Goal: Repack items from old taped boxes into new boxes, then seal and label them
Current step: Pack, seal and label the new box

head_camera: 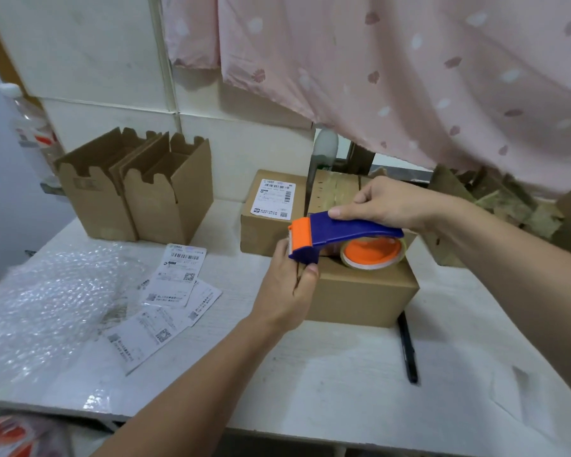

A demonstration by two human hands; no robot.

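A closed cardboard box [360, 291] sits on the white table [327, 374] in the middle. A blue and orange tape dispenser [340, 237] with a clear tape roll lies across its top, its orange blade end at the box's left edge. My right hand [386, 201] grips the dispenser's blue handle from above. My left hand [289, 285] grips the box's left end, thumb on the front face just under the blade. Behind stand a sealed box with a shipping label [272, 212] and an old taped box [337, 191].
Two open empty boxes [136, 189] stand at the back left. Loose shipping labels [168, 298] and bubble wrap [47, 311] lie on the left of the table. A black pen [407, 349] lies right of the box. Torn cardboard [508, 206] is piled at the back right under a pink curtain.
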